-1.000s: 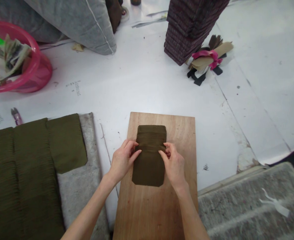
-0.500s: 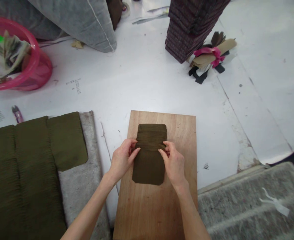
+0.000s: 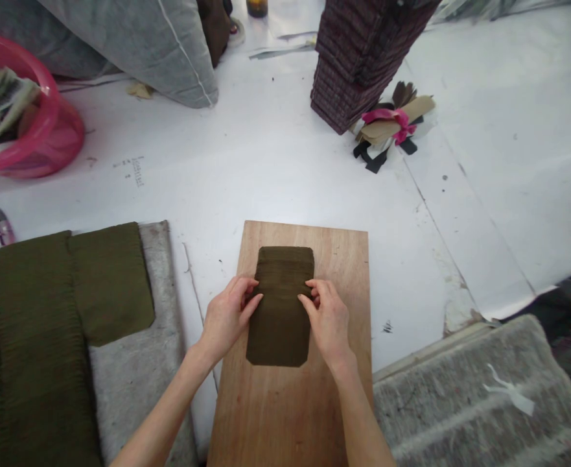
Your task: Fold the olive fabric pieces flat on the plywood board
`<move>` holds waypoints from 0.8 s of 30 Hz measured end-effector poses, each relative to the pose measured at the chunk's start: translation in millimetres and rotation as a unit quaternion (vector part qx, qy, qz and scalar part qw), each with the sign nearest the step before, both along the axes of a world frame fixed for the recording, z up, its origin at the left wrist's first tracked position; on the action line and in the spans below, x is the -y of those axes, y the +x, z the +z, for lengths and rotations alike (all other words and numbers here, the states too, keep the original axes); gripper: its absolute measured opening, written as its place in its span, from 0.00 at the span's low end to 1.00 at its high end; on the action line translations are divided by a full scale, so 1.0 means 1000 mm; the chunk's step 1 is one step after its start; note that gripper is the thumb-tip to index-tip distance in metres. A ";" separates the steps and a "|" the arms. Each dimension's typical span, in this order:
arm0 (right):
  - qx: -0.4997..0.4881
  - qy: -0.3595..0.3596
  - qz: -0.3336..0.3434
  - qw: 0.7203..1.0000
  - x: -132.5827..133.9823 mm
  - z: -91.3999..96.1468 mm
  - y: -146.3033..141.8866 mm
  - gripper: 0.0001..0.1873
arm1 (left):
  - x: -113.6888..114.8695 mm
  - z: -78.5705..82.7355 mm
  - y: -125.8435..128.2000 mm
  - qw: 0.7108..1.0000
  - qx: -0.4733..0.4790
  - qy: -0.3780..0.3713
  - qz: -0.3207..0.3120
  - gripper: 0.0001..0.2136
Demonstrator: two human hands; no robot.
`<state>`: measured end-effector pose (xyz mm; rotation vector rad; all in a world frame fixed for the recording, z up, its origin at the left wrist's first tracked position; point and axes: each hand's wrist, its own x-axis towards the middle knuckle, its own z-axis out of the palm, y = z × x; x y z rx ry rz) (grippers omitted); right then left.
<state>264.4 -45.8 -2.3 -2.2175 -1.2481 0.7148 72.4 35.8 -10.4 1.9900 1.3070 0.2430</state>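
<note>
A stack of olive-brown fabric pieces (image 3: 279, 331) with cut corners lies on a wooden board (image 3: 290, 408). The layers fan out toward its far end. My left hand (image 3: 229, 308) pinches the stack's left edge between thumb and fingers, about halfway along. Opposite it, my right hand (image 3: 328, 311) pinches the right edge the same way. To the left, rows of similar olive fabric pieces (image 3: 37, 324) overlap on a grey felt sheet (image 3: 129, 389).
A pink basket (image 3: 52, 136) with scraps stands at far left, near small nippers (image 3: 2, 227). Grey fabric (image 3: 168, 45) hangs at the back. A dark maroon stack (image 3: 353, 71) sits beside a tied bundle of strips (image 3: 395, 123). Grey felt (image 3: 450, 389) lies at right.
The whole view has shifted, so most things appear slightly farther left and lower. Both hands keep their pinch on the stack's edges, and its fanned layers look a little flatter.
</note>
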 end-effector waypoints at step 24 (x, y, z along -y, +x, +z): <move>-0.162 0.020 -0.046 0.986 0.010 0.008 -0.006 0.10 | -0.026 0.020 0.018 0.962 -0.078 0.115 -0.235 0.16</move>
